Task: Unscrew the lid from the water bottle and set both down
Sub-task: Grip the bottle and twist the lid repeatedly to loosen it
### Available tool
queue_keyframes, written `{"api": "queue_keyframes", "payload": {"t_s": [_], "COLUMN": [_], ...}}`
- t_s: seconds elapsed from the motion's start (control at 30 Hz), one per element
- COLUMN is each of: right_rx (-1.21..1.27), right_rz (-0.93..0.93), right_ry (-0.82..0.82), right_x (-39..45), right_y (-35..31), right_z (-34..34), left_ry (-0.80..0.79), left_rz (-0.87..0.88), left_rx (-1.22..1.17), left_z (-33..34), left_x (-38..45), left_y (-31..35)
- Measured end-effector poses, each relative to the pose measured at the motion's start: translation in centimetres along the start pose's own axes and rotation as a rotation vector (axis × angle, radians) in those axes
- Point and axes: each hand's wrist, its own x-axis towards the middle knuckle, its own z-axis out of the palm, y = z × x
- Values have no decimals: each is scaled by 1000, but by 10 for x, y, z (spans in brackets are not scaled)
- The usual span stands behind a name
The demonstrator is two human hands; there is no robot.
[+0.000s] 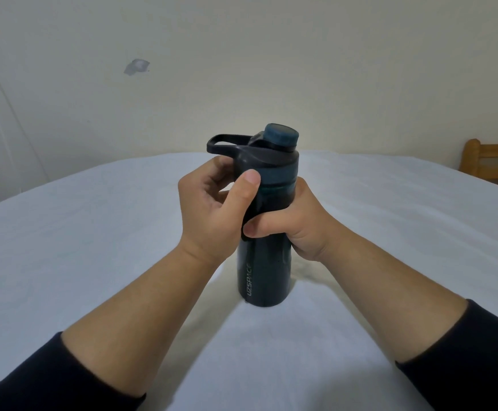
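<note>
A dark teal water bottle (262, 274) stands upright on the white sheet in the middle of the view. Its black lid (267, 160) sits on top, with a loop handle sticking out to the left and a blue cap above. My left hand (212, 209) is at the lid's lower edge, thumb pressed on the front and fingers curled behind under the handle. My right hand (295, 221) wraps the bottle's upper body just below the lid, thumb across the front.
The white sheet (93, 262) covers a wide surface all around the bottle. A pale wall rises behind. A wooden chair back (491, 164) shows at the far right edge.
</note>
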Motion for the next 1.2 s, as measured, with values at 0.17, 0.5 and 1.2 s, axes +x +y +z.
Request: {"api": "queue_keyframes", "payload": {"t_s": [0.17,0.5,1.2], "right_rx": [9,15,-15], "right_rz": [-8,-35,-24], "right_ry": [-9,-30,-6], "right_x": [1,0,0], "right_y": [0,-1,0], "right_z": [0,1,0], "left_ry": [21,47,-17], "left_rz": [35,-11,-298], "left_rx": [25,86,95], "left_z": [-1,0,15], "left_x": [1,2,5], "left_y": [-1,2,20]}}
